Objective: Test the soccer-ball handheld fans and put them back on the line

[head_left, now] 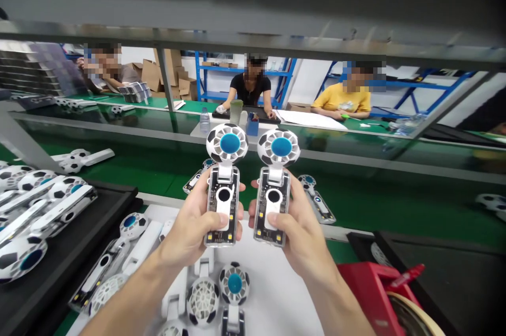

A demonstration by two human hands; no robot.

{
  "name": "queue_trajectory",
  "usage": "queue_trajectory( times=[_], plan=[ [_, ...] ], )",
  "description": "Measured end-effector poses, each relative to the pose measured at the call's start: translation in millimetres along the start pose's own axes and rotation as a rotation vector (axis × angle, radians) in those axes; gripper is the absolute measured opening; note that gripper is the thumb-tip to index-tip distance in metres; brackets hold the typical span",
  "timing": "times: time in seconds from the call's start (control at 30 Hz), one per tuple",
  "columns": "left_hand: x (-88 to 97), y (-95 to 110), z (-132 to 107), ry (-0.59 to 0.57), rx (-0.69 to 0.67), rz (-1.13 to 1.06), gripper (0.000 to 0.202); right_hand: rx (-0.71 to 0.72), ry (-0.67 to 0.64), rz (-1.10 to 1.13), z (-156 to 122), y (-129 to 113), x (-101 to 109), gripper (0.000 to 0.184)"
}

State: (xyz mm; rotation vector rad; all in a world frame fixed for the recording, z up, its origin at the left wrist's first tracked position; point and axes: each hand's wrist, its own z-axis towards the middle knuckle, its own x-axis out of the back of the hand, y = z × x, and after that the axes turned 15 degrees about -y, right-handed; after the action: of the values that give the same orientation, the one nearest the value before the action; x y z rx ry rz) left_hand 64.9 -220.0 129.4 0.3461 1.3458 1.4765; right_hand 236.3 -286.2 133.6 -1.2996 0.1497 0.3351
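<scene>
My left hand (190, 230) grips a small handheld fan (224, 188) with a clear body and a football-patterned head with a blue centre, my thumb on its white front button. My right hand (300, 230) holds a matching fan (274, 188) the same way, thumb on its front. Both fans stand upright side by side, heads up, above a white sheet (272, 283). More fans of the same kind (233, 286) lie on that sheet just below my hands.
A black tray (59, 252) at left carries several fans. A green conveyor belt (356, 194) runs across with loose fans on it. A red box (371, 294) sits at lower right. Three people sit at the far side. A metal shelf (253, 20) spans overhead.
</scene>
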Motion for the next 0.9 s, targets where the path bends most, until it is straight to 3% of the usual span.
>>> queue_trajectory(
  times=[0.5,0.7,0.9],
  plan=[
    [-2.4,-2.6,3.7,-0.086,0.004,-0.005,0.046,-0.031,-0.012,0.005,-2.5,0.1,3.2,0.063],
    [-3.4,0.9,-0.4,-0.103,-0.015,-0.012,0.052,-0.052,-0.048,-0.033,-5.9,-3.5,4.3,0.078],
    [-4.1,1.9,-3.2,-0.09,-0.018,0.002,0.051,-0.037,-0.023,-0.028,-6.9,-4.2,1.1,0.079]
  ],
)
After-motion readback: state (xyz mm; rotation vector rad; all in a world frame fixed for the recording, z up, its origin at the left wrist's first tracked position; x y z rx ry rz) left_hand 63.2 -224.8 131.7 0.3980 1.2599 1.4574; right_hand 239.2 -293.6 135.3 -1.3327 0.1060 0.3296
